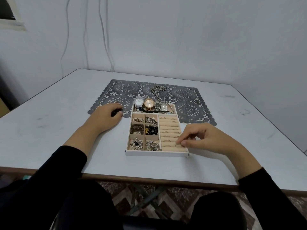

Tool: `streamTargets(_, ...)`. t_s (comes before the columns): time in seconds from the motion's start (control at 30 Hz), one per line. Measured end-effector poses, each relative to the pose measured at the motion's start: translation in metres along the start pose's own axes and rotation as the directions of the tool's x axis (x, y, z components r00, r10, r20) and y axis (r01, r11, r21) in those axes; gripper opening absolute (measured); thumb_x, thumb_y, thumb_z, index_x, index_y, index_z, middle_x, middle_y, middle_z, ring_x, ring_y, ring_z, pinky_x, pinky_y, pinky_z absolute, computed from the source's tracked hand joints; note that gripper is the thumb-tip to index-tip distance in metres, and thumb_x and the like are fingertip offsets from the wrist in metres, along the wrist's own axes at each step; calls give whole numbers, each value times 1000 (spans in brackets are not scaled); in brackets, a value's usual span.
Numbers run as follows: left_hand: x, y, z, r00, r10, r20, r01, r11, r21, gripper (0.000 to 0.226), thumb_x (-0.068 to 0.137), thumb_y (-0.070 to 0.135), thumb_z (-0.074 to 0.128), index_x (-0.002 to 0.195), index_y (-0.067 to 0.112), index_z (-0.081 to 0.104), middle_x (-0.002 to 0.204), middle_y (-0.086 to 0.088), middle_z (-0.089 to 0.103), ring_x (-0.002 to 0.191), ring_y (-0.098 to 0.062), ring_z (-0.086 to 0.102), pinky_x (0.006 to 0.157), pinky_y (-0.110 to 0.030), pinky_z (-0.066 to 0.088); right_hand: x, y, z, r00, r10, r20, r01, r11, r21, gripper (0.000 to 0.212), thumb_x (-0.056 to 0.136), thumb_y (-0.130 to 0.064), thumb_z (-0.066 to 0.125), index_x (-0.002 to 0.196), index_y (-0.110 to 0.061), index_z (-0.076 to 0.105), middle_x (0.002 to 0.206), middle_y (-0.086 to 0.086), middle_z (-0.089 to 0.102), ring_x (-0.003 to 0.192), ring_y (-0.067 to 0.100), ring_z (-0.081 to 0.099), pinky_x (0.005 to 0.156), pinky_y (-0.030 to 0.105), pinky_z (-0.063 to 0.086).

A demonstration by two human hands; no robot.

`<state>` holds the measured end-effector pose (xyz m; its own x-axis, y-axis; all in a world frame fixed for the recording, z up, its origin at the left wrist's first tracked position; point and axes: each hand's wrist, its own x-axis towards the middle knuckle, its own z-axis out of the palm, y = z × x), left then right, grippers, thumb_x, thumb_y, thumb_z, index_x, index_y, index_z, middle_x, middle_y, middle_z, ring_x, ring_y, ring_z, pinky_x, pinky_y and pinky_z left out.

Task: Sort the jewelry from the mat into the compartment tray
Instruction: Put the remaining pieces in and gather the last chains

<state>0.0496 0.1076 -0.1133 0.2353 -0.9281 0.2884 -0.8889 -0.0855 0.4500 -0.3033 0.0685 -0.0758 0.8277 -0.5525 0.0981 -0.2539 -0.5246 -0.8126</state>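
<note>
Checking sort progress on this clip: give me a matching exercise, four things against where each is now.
1. chain necklace
2. gold-faced watch
3. left hand
4. right hand

A. far long compartment of the tray
B. near ring rolls, pinching a ring
C. mat, beyond the tray
D. mat's left edge, gripping a dark beaded piece

Pairs: 1-C, 2-A, 3-D, 4-B

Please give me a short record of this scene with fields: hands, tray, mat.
left hand: rests at the mat corner, grips a small dark item
right hand: pinches a ring in a front ring row of the tray
tray: watches in far compartment, small pieces in six left compartments
mat: a chain lies on it, beyond the tray
</note>
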Motion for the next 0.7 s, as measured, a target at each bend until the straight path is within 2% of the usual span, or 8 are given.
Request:
streamTargets(0.13,1,1,0,1000,1,-4,-1,1000,-4,36,97,25,55,132,16,61,139,1,57,128,-18,50,100,-26,35,10,-8,-10,989,66,132,-70,997,25,12,83,-5,71,93,-9,76,80,-5,68,72,6,56,69,17,42)
streamTargets(0.27,1,0,0,1000,5,-1,-5,1000,-7,35,97,25,55,131,16,61,136,1,59,125,-18,52,96,-24,35,22,-14,-16,965,127,228,-127,992,-15,13,80,-6,74,93,-7,75,82,3,70,72,6,57,67,16,42)
streamTargets(0.37,1,0,0,1000,5,-4,-5,1000,-10,35,98,24,54,131,16,61,136,1,59,125,-19,52,95,-24,34,28,-17,-18,947,164,277,-158,986,-44,13,79,-4,75,91,-8,75,78,0,69,68,4,57,65,12,42)
streamTargets(0.6,1,0,1,1000,1,-2,-1,1000,-7,35,97,25,55,131,18,61,136,2,60,124,-18,53,94,-24,35,31,-21,-16,936,189,296,-168,981,-95,12,78,-3,75,90,-7,75,66,-10,65,61,0,53,61,11,41)
streamTargets(0.7,1,0,0,1000,0,2,0,1000,-14,35,97,25,55,131,17,61,136,1,60,125,-18,53,95,-24,35,28,-19,-16,944,181,277,-166,983,-78,11,78,-3,75,89,-7,75,67,-8,65,60,0,52,60,11,41)
